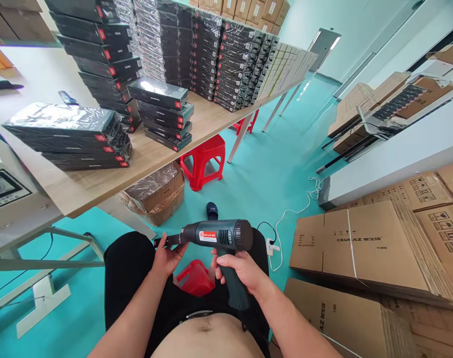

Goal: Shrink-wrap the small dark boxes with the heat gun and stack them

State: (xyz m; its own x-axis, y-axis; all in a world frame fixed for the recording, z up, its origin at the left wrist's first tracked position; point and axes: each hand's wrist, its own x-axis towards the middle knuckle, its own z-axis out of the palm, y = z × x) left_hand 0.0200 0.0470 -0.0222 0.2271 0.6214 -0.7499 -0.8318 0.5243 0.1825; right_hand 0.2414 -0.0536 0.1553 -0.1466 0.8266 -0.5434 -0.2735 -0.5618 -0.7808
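Note:
My right hand (239,268) is wrapped round the grip of a dark heat gun (224,234) with a red and white label. The gun lies across my lap area with its nozzle toward the left. At the nozzle's end my left hand (170,257) is closed on a small black box (162,242), seen mostly edge-on, with a touch of red at its left end. The nozzle and my fingers hide part of that box. Whether the nozzle touches it I cannot tell.
A wooden table (155,154) bears stacked black boxes (159,117), some film-wrapped (66,134). Under it stand a red stool (204,159) and a carton (157,194). Flat cartons (353,243) are piled at right. A white cable (286,214) with a socket (271,247) lies on the floor.

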